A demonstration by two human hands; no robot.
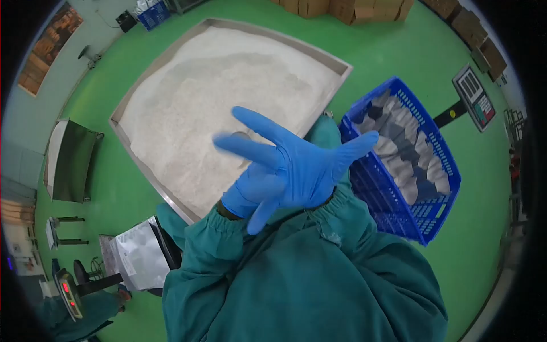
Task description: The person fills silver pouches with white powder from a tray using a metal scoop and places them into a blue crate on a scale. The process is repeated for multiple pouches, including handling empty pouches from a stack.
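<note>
Both my hands wear blue gloves and cross in front of my green gown, near the edge of a wide metal tray (pixel 137 151) of white powder (pixel 188 108). My right hand (pixel 307 168) is on top, its fingers spread and its thumb pointing right. It holds nothing that I can see. Under it lies my left hand (pixel 238 194), touching or very close to it, with most of its fingers hidden. Some of the fingers are blurred by motion. A small rounded grey edge (pixel 241 135) shows behind the right fingers; I cannot make out what it is.
To the right stands a blue plastic crate (pixel 376 194) holding several whitish packets (pixel 407 171), beside a scale display (pixel 474 97). At lower left are a silver bag (pixel 139 253) and another scale display (pixel 68 293). A metal bin (pixel 74 159) and cardboard boxes (pixel 370 10) stand farther off.
</note>
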